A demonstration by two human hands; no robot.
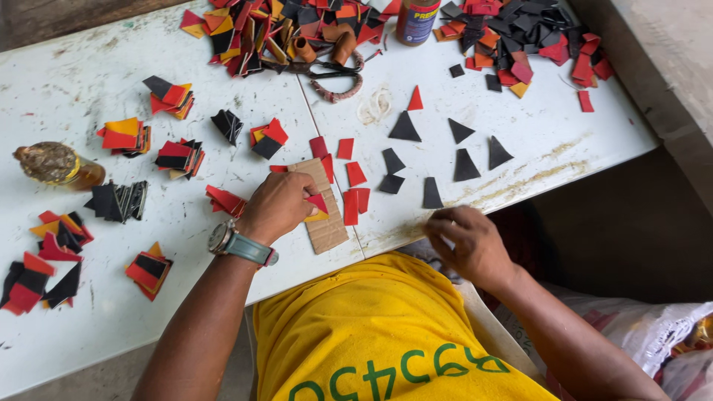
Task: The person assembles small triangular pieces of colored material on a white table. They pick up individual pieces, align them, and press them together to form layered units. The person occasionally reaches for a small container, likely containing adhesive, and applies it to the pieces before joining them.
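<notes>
Head view: left hand (276,206) on cardboard (321,206)

left hand (276,206): pressing a red triangle (318,202) onto a cardboard strip (324,223) at centre, wristwatch (223,238) on the wrist
right hand (469,241): at the white table (89,82) edge, 4 o'clock, fingers curled
black triangles (405,128): laid out toward 1 o'clock
scissors (327,73): at 12 o'clock, beside the scrap pile (252,30)
glue jar (56,165): 9 o'clock
</notes>
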